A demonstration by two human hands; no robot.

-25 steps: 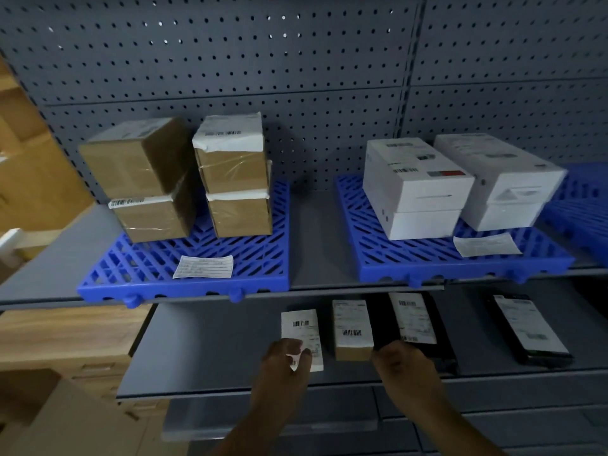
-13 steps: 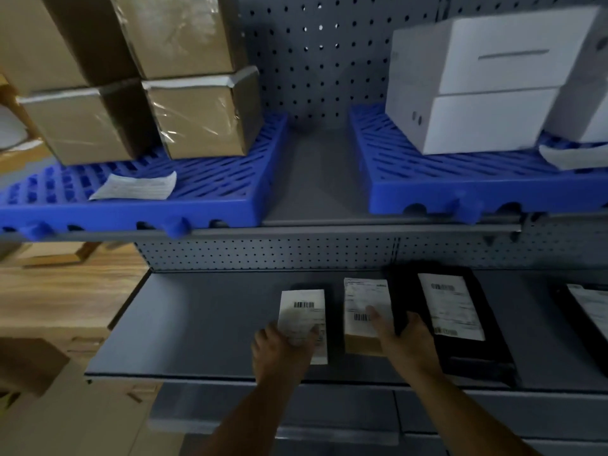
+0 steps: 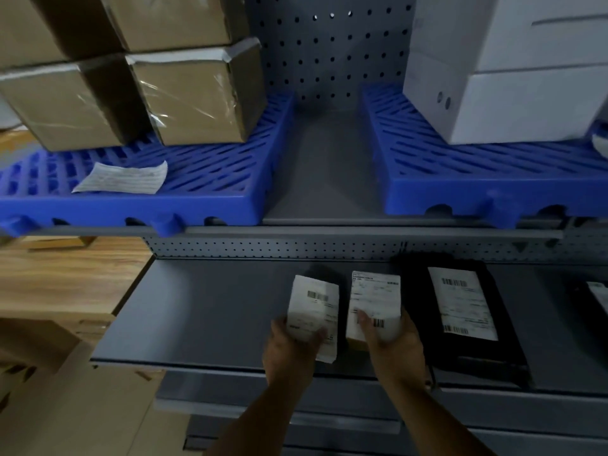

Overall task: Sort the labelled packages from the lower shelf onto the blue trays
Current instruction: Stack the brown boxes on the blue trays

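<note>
Grey metal shelving with a pegboard (image 3: pixel 329 44) back, two levels in view. Left hand (image 3: pixel 289 347): closed round the near end of a white packet (image 3: pixel 314 307), thumb across its barcode label, fingers at its left edge. Right hand (image 3: pixel 394 343): closed round the near end of a small tan box (image 3: pixel 375 297), thumb on its white label, fingers wrapped at its right side. Both items sit side by side, just apart, at the front middle of the lower shelf (image 3: pixel 204 307); whether either is lifted clear cannot be told. Just right of the box: one black package (image 3: pixel 460 357) lying flat, label up. Far right edge: one further label (image 3: pixel 598 294), cut off. Upper level: left blue tray (image 3: pixel 214 179) bearing stacked brown cartons (image 3: pixel 197 100) and a loose paper slip (image 3: pixel 121 179) at its front; right blue tray (image 3: pixel 460 179) bearing stacked white cartons (image 3: pixel 510 100). Bare grey shelf between the trays.
</note>
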